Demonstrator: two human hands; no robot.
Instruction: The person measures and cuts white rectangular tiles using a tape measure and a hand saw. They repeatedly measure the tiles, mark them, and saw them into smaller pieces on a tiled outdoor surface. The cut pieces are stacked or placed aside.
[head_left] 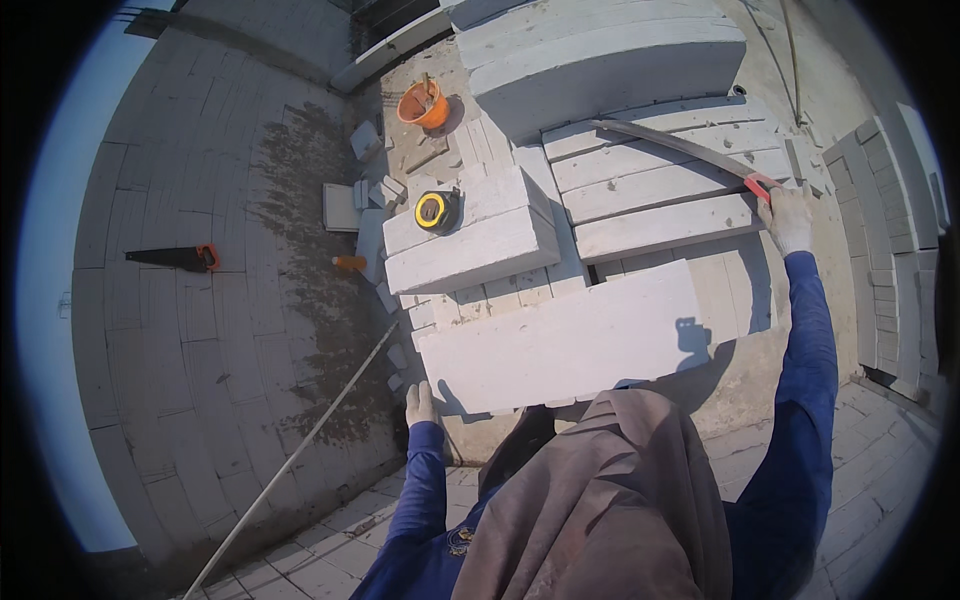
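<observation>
My gloved left hand rests with fingers extended at the left end of a long white block lying in front of me. At the right, my gloved right hand grips the red handle of a long saw, whose grey blade reaches leftward over a row of white slabs. A yellow-and-black tape measure sits on stacked white blocks beyond the long block. Shadows fall across the long block's right end and left edge.
An orange bucket stands among rubble at the back, near a large block stack. A second handsaw appears against the left block wall. A long pole slants at lower left. More blocks stand at right.
</observation>
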